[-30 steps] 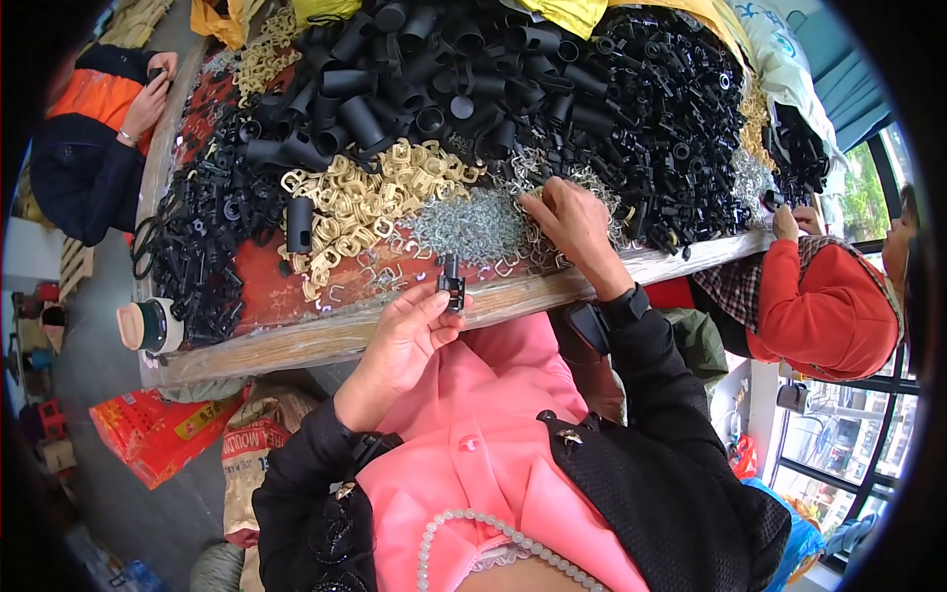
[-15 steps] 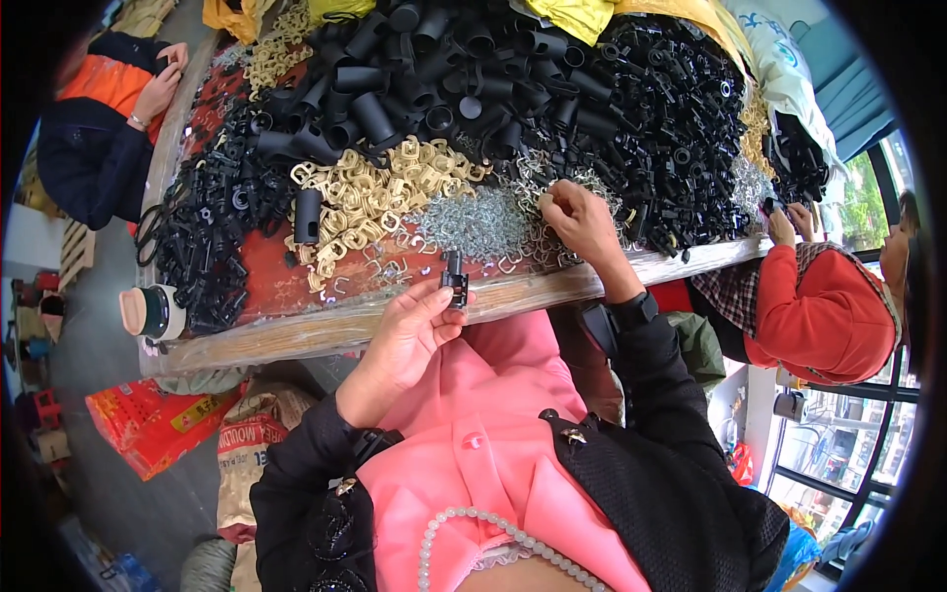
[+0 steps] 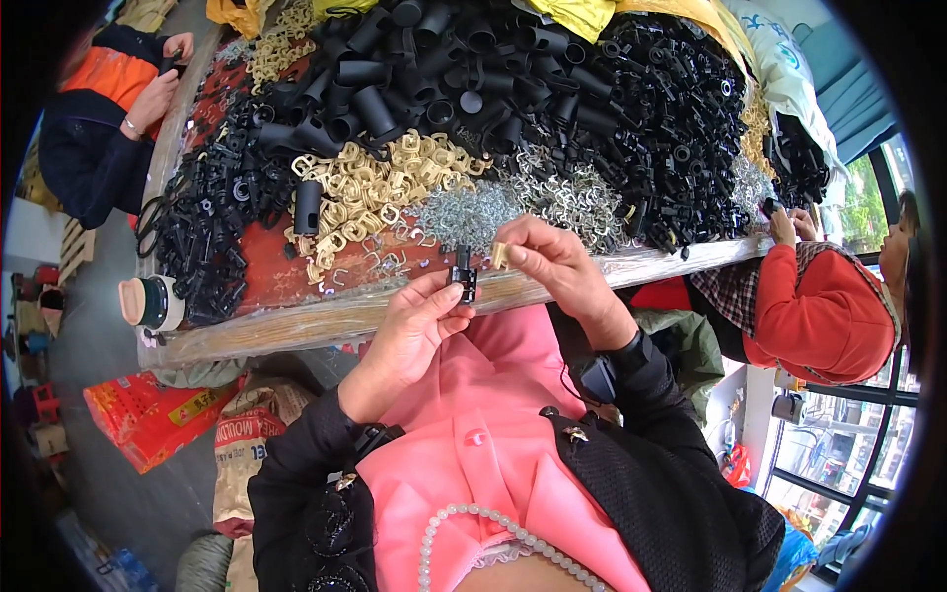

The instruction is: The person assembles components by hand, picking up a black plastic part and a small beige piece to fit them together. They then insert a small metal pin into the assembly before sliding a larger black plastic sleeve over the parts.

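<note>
Between thumb and fingers, my left hand grips a small black plastic part, held upright just in front of the table edge. My right hand pinches a small beige plastic piece a short way to the right of the black part; the two do not touch. Behind my hands lie a heap of tiny silvery metal pieces and a pile of curved metal clips. A pile of beige plastic loops spreads to the left of them.
The wooden table edge runs before me. Black tubes and small black parts heap behind. A black-and-cream round object stands at the left corner. One co-worker sits left, another in red right.
My right hand has come back from the metal clip pile toward my left hand, and a beige piece now shows in its fingers. My left hand still holds the black part, almost unmoved.
</note>
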A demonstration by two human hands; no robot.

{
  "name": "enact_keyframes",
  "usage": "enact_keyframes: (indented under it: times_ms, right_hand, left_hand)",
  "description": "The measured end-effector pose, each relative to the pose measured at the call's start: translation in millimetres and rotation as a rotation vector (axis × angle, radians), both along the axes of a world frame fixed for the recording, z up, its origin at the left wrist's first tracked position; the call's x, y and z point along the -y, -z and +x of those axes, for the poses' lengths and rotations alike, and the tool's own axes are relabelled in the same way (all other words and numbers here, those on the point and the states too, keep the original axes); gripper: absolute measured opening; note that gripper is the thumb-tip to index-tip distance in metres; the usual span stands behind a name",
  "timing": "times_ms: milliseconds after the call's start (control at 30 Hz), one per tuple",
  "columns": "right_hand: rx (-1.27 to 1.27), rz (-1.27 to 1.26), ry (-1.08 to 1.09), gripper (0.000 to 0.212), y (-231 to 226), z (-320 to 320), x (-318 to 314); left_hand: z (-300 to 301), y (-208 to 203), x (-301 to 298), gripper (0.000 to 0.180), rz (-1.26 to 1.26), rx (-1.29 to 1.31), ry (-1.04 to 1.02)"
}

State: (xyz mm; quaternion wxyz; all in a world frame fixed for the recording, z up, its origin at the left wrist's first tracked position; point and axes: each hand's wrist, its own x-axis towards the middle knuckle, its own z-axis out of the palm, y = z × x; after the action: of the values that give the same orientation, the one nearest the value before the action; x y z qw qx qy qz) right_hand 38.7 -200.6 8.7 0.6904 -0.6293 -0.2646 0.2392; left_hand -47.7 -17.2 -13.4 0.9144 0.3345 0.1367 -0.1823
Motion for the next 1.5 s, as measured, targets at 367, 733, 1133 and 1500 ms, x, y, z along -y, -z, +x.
enact_keyframes:
  times_ms: [367,733,1133,1500]
  right_hand:
    - [0.253,-0.064,0.046,0.019,2.4,-17.4,-16.3]
    - [0.275,-0.086,0.018,0.02,2.1,-16.1,-16.0]
    - [0.203,-0.107,-0.038,0.02,3.2,-16.1,-16.9]
    - [-0.001,0.002,0.047,0.019,18.3,-30.3,-23.2]
  left_hand:
    - [-2.9,2.0,2.0,0.024,-0.021,0.049,-0.024]
    - [-4.6,6.2,2.6,0.024,-0.029,0.054,-0.018]
    - [-6.8,10.2,3.8,0.024,-0.032,0.045,0.001]
    - [-10.5,6.5,4.4,0.026,-0.032,0.027,-0.051]
